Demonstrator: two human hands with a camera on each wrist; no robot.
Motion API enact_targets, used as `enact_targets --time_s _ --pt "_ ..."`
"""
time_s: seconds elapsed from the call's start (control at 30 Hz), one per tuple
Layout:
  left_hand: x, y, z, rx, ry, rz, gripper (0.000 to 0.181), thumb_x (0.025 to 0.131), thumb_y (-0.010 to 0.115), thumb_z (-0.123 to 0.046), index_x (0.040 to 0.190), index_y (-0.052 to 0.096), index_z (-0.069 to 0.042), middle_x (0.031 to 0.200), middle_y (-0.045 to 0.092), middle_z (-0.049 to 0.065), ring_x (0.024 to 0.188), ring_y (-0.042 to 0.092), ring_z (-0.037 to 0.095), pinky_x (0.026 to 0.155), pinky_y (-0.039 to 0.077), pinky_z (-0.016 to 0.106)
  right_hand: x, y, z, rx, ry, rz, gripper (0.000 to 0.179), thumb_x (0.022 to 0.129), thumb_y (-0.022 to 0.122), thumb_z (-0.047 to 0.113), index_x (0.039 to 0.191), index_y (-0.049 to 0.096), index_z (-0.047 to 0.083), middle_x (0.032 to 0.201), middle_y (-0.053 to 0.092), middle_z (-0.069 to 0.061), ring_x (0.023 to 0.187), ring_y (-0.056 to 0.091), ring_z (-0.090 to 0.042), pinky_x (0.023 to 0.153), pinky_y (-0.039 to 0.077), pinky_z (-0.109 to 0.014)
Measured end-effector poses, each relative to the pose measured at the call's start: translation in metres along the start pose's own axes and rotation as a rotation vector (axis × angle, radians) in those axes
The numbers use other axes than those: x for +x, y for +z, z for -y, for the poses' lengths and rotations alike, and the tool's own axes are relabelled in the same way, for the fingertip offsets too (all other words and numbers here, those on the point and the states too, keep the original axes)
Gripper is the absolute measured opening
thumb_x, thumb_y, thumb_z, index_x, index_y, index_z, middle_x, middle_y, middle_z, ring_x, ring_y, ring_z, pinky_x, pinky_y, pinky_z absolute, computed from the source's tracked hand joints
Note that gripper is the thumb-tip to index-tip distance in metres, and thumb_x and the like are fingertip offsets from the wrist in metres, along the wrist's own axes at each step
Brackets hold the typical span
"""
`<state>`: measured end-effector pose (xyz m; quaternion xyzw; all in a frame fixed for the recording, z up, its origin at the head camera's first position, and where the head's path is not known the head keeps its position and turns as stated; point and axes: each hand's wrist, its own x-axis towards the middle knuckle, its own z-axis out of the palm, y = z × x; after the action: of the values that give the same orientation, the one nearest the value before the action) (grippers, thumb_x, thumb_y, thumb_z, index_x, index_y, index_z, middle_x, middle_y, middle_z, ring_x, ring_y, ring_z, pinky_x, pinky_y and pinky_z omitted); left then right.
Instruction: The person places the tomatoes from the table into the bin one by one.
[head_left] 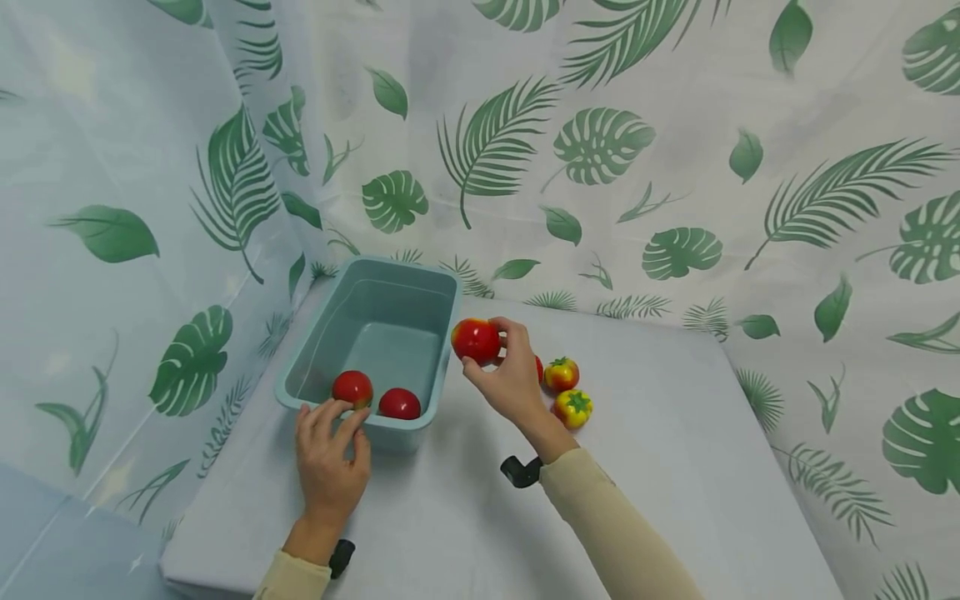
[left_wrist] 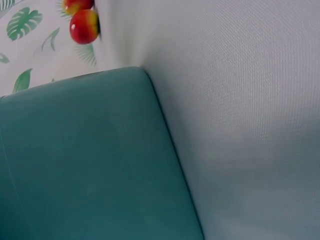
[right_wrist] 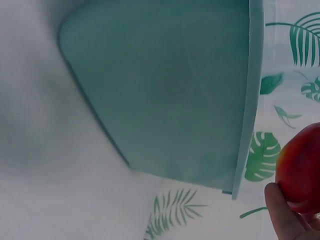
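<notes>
My right hand [head_left: 508, 375] holds a glossy red tomato [head_left: 476, 342] between thumb and fingers, just right of the teal bin's [head_left: 452, 333] rim. In the right wrist view the tomato [right_wrist: 302, 170] shows at the right edge, with fingertips against it. My left hand [head_left: 332, 458] is at the bin's near rim, its bent fingers reaching over the edge beside a red tomato [head_left: 352, 389]; whether they touch that tomato, I cannot tell. A second red tomato [head_left: 400, 404] lies in the bin's near right corner. No fingers show in the left wrist view.
Right of the bin, a red-yellow tomato [head_left: 562, 375] with a green top and a yellower one [head_left: 573, 409] lie on the white-covered table [head_left: 675, 467]. Another red one [head_left: 538, 368] is mostly hidden behind my right hand. Leaf-patterned curtain [head_left: 600, 208] stands behind and left.
</notes>
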<state>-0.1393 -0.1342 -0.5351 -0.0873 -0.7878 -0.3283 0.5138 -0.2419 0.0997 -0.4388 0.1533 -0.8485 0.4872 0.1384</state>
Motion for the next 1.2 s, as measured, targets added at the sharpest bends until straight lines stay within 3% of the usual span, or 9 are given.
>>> enact_targets --time_s 0.37,0.57,0.77,0.93,1.2 --pt "0.001 -0.001 0.0 -0.001 0.002 0.002 0.026 0.084 0.053 -0.009 0.098 0.074 -0.004 0.107 0.065 0.017 0.108 0.053 0.042 0.108 0.023 0.063 0.021 0.023 0.02 -0.08 -0.143 0.075 0.068 0.076 0.079 0.02 0.134 0.045 0.011 0.128 0.051 -0.003 0.105 0.052 -0.017 0.076 0.055 -0.028" --pt "0.001 -0.001 0.0 -0.002 -0.007 0.012 0.026 0.084 0.052 -0.009 0.098 0.074 -0.004 0.106 0.064 0.017 0.108 0.053 0.043 0.108 0.023 0.063 0.028 0.041 0.026 -0.018 -0.157 0.118 0.066 0.078 0.079 0.017 0.134 0.044 0.009 0.128 0.049 -0.006 0.107 0.053 -0.018 0.077 0.056 -0.029" --pt "-0.001 -0.001 0.001 0.004 -0.021 0.049 0.027 0.085 0.052 -0.01 0.101 0.073 -0.005 0.108 0.063 0.017 0.111 0.051 0.041 0.109 0.022 0.062 0.028 0.055 0.024 -0.034 -0.185 0.171 0.067 0.08 0.077 0.013 0.138 0.044 0.008 0.131 0.045 -0.007 0.117 0.05 -0.019 0.088 0.053 -0.032" --pt "0.0 -0.002 0.0 0.004 -0.031 0.078 0.028 0.083 0.053 -0.009 0.103 0.073 -0.005 0.111 0.062 0.017 0.113 0.05 0.041 0.109 0.021 0.062 0.025 0.06 0.022 -0.054 -0.197 0.2 0.066 0.08 0.077 0.012 0.138 0.045 0.007 0.132 0.045 -0.008 0.118 0.051 -0.019 0.091 0.051 -0.031" --pt "0.0 -0.004 -0.001 0.006 -0.035 0.074 0.029 0.082 0.055 -0.008 0.104 0.073 -0.006 0.111 0.063 0.018 0.114 0.05 0.041 0.109 0.021 0.063 0.022 0.064 0.02 -0.071 -0.213 0.218 0.066 0.081 0.076 0.011 0.139 0.044 0.007 0.134 0.045 -0.009 0.12 0.052 -0.022 0.094 0.051 -0.035"
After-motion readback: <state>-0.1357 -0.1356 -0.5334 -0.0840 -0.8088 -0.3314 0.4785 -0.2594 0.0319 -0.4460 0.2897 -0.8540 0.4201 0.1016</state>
